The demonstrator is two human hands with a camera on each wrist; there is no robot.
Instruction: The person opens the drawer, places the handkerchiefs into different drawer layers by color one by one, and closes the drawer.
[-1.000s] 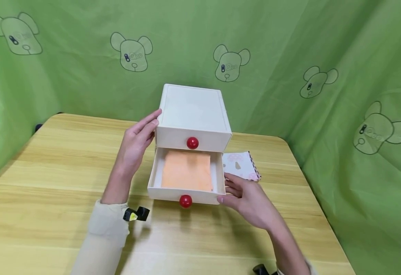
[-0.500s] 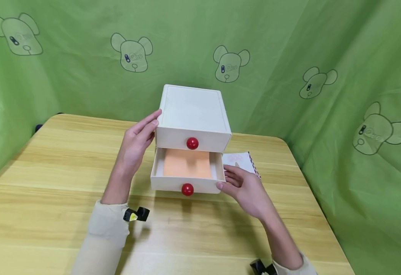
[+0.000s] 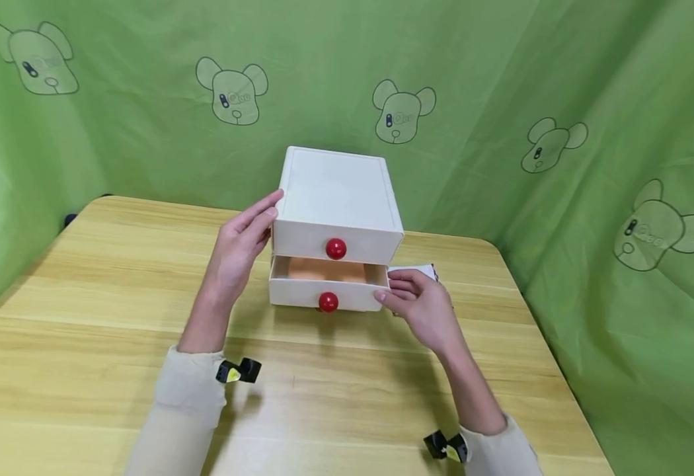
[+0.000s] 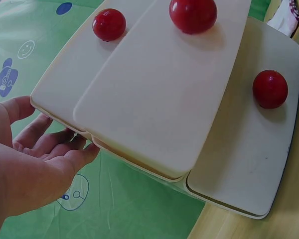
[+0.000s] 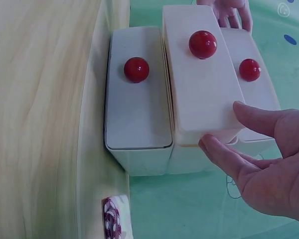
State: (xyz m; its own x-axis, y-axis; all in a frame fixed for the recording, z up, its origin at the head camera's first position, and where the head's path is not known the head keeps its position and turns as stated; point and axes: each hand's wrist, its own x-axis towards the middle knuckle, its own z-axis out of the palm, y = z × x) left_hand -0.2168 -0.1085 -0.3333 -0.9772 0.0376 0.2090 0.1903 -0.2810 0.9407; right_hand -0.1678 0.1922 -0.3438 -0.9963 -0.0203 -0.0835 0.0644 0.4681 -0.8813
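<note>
A white drawer cabinet [image 3: 338, 188] with red ball knobs stands on the table. Its middle drawer [image 3: 299, 293] juts out part way, and a strip of orange folded cloth [image 3: 326, 270] shows inside. My left hand [image 3: 234, 254] rests its fingers against the cabinet's upper left side; in the left wrist view they touch the edge beside the top drawer [image 4: 72, 79]. My right hand [image 3: 427, 307] holds the middle drawer's right front corner, thumb on the front face and fingers along the side. The bottom drawer [image 5: 139, 109] sits flush, hidden in the head view.
A white patterned folded cloth [image 3: 415, 268] lies right of the cabinet, mostly behind my right hand. The wooden table [image 3: 323, 396] reaches forward to a green curtain [image 3: 323, 66] with bear heads on it. Small black cameras sit at both cuffs.
The middle drawer has slid inward, and my right hand has moved forward with it. Less of the orange cloth shows. My left hand has stayed at the cabinet's side.
</note>
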